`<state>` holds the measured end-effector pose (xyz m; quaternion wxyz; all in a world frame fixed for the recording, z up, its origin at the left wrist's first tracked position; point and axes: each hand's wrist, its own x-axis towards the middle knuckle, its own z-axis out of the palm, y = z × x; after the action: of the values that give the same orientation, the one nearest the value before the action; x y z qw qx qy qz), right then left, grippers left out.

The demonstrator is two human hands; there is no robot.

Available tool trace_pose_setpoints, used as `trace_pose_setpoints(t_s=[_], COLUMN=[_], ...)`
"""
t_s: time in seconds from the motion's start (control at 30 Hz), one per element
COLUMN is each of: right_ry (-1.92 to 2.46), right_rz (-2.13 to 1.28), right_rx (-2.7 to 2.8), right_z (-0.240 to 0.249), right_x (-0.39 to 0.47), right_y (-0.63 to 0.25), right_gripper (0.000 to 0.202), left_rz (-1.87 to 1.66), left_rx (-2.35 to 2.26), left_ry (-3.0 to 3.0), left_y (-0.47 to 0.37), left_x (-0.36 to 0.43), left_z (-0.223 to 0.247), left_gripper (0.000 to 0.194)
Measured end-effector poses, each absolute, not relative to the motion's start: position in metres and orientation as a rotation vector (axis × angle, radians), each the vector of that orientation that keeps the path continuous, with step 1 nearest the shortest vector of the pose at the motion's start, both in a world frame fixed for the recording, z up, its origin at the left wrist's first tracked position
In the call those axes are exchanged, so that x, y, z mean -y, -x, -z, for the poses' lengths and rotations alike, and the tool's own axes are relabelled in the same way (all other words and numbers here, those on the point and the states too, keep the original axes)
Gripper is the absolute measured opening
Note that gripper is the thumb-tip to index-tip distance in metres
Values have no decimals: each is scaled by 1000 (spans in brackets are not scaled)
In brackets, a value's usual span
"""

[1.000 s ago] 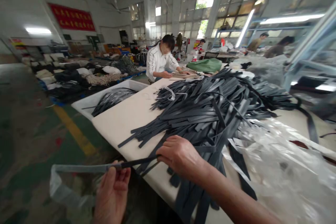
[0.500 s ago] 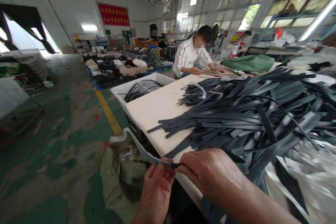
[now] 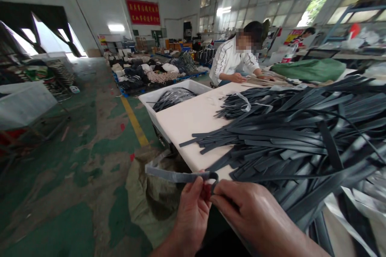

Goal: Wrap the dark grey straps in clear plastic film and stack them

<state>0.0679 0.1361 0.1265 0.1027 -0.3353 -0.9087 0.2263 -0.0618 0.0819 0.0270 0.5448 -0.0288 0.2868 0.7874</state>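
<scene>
We held one strip [image 3: 173, 175] in both hands, by the table [image 3: 181, 122] edge.
Our left hand [image 3: 193, 211] pinched it between thumb and fingers, its pale length trailing leftward over the sack [image 3: 137, 211]; our right hand [image 3: 256, 209] gripped the dark end, which curved in a small bend. We judged this to be close finger work on a single piece, apart from the dark pile [image 3: 289, 140]; the next move seemed to call for two firm, precise pinches.
</scene>
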Motion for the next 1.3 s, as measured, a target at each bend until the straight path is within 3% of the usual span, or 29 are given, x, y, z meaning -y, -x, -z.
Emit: trace_pose_setpoints(t_s=[0.1, 0.3, 0.53, 0.7, 0.87, 1.3], right_ry=[1021, 1018, 967, 1025, 1054, 1004], right_rz=[-973, -1323, -1067, -1202, -981, -980], right_rx=[2600, 2513, 2554, 2566, 2579, 2552], right_z=[-127, -126, -104, -106, -112, -104], right_x=[-140, -145, -133, -137, -135, -131], right_y=[-74, -90, -72, -82, -81, -81], right_gripper=[15, 20, 28, 29, 28, 26], left_rz=[-1923, -1918, -1794, -1849, -1802, -1733], left_rx=[-715, -765, -776, -876, -842, -811], left_ry=[161, 133, 17, 37, -24, -72], left_y=[78, 85, 49, 58, 51, 47], left_x=[-85, -76, -59, -64, -63, -67], left_z=[-30, -36, -25, -27, -28, -22], left_gripper=[21, 24, 26, 28, 26, 28])
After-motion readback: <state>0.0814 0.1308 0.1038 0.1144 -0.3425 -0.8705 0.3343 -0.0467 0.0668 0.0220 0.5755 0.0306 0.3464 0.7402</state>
